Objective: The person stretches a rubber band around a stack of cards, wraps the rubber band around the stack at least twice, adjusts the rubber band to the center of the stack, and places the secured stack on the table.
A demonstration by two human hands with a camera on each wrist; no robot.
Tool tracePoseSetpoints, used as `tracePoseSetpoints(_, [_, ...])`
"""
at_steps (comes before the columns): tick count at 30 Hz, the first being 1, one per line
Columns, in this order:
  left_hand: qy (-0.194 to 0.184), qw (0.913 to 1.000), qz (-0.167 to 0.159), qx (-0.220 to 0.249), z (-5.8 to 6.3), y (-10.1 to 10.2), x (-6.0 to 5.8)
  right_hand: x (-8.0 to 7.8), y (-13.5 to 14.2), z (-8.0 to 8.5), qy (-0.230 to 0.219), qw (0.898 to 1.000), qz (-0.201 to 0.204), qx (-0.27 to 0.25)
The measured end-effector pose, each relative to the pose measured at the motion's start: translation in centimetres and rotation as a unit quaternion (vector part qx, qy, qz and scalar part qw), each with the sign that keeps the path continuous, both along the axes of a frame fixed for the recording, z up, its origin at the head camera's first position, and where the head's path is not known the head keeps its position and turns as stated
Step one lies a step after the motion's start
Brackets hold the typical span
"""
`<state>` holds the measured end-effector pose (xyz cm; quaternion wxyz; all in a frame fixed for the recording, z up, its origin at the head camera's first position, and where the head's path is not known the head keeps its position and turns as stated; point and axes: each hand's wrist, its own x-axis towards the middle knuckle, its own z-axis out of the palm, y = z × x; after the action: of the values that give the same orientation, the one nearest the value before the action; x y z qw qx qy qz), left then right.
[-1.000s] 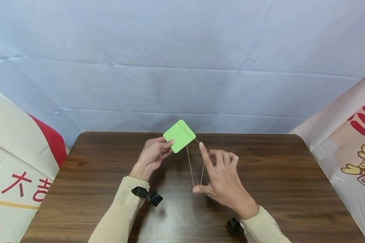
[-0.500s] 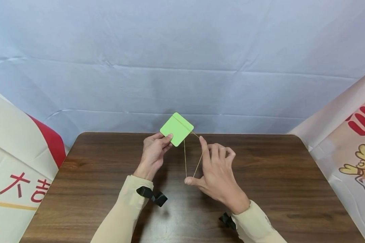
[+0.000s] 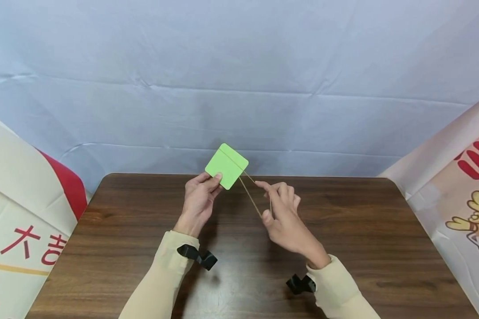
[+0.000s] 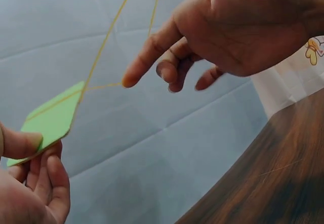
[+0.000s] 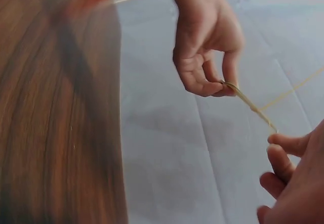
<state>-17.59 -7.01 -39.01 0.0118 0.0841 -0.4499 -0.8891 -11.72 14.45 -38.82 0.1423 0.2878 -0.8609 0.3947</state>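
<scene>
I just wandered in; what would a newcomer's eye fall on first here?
Probably the bright green square card with rounded corners, held by the left hand near the middle of the head view. Next, perhaps, the thin yellowish-tan band crossing the card and stretching to the right hand's thumb and index finger. Then the pale sheet with red characters at the left edge.

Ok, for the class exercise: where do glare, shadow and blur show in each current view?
Head view: pale glare on the wooden table, a dark shadow beside the left hand; left wrist view: dimmer, the right hand's palm shaded; right wrist view: softest, the table's upper-left part blurred, a dark streak of shadow along it.
</scene>
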Motion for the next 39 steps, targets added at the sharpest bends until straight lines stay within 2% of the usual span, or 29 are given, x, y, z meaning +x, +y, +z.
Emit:
tracePoseSetpoints(4, [0.021, 0.9996, -0.002, 0.02, -0.4, -0.1, -0.1, -0.4, 0.6, 0.1, -0.074, 0.994, 0.055, -0.062])
tracePoseSetpoints(9, [0.066, 0.9973, -0.007, 0.033, -1.1, -0.5, -0.2, -1.0, 1.2, 0.4, -0.13, 0.979, 0.116, -0.105])
tracePoseSetpoints(13, [0.108, 0.9938, -0.012, 0.023, -1.3, -0.8, 0.0, -1.5, 1.4, 0.4, -0.169, 0.969, 0.132, -0.123])
tracePoseSetpoints(17, [0.149, 0.9874, -0.043, -0.031, -0.9, -1.4, 0.3, -1.9, 1.6, 0.4, -0.19, 0.964, 0.132, -0.134])
tracePoseSetpoints(20, [0.174, 0.9778, -0.073, -0.092, -0.3, -1.8, 0.5, -2.1, 1.7, 0.4, -0.188, 0.964, 0.137, -0.132])
tracePoseSetpoints(24, [0.173, 0.9617, -0.113, -0.18, 0.7, -2.4, 0.7, -2.1, 1.9, 0.2, -0.183, 0.967, 0.132, -0.116])
tracePoseSetpoints(28, [0.169, 0.9381, -0.16, -0.256, 1.7, -2.7, 0.9, -2.2, 2.1, 0.0, -0.167, 0.974, 0.126, -0.093])
tracePoseSetpoints(32, [0.191, 0.9052, -0.205, -0.32, 2.4, -2.8, 1.2, -2.2, 2.3, -0.1, -0.162, 0.976, 0.126, -0.074])
tracePoseSetpoints(34, [0.217, 0.8811, -0.221, -0.357, 2.6, -2.8, 1.3, -2.3, 2.3, -0.1, -0.168, 0.976, 0.122, -0.068])
tracePoseSetpoints(38, [0.274, 0.8254, -0.241, -0.431, 3.0, -2.7, 1.8, -2.4, 2.3, 0.0, -0.177, 0.975, 0.118, -0.066])
tracePoseSetpoints(39, [0.284, 0.8142, -0.244, -0.444, 3.0, -2.6, 1.9, -2.4, 2.2, 0.0, -0.177, 0.975, 0.117, -0.067])
